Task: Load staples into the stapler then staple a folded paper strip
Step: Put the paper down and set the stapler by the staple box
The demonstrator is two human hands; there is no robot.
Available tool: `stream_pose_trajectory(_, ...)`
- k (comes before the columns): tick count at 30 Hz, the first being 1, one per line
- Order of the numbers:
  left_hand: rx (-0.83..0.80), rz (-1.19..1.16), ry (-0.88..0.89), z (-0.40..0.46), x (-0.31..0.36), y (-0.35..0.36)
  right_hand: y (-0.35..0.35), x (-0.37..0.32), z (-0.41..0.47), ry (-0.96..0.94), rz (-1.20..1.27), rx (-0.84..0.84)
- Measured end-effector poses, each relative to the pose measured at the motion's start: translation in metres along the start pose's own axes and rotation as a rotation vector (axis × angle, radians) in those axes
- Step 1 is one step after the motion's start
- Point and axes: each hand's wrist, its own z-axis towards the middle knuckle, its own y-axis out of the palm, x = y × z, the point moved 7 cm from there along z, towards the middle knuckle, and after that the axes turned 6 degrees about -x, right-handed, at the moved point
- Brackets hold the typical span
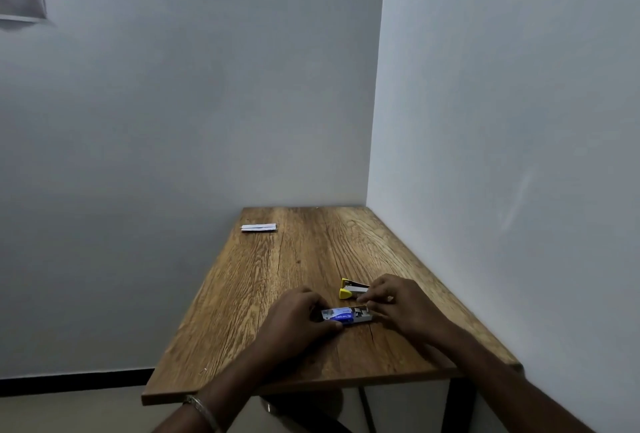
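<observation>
Box: small blue-white cardboard staple box, long axis left-right, near table edge. Left hand grips left end; right hand fingers curl at open right end. Yellow stapler just beyond, nearer right hand.

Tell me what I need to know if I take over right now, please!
Left hand grips the blue end of the staple box on the table. Right hand pinches at the box's open end.
Yellow stapler lies just behind the box, near the right fingers. Folded paper strip sits at the far left corner, untouched.
Done: the box is slid open.
Left: take out staples, load the stapler, fetch the strip, staple it.
</observation>
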Motion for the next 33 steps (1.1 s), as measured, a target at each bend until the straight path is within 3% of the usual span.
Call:
stream_pose_trajectory(4, 0.005, 0.007, 0.0, 0.0, 0.0, 0.0, 0.01, 0.002, -0.004, -0.028, -0.006, -0.061)
stream_pose_trajectory(9, 0.0, 0.005, -0.005, 0.0, -0.002, 0.001, 0.005, 0.001, -0.002, -0.057, 0.027, 0.024)
stream_pose_trajectory(17, -0.008, 0.015, -0.008, 0.001, -0.002, 0.002, 0.007, -0.001, -0.007, -0.147, -0.157, -0.009)
stream_pose_trajectory(27, 0.01, 0.014, 0.003, -0.001, 0.0, -0.001, 0.016, -0.005, -0.005, -0.168, -0.215, -0.054)
stream_pose_trajectory(33, 0.002, 0.02, -0.004, -0.001, 0.0, -0.002, 0.019, 0.001, -0.002, -0.1, -0.019, -0.129)
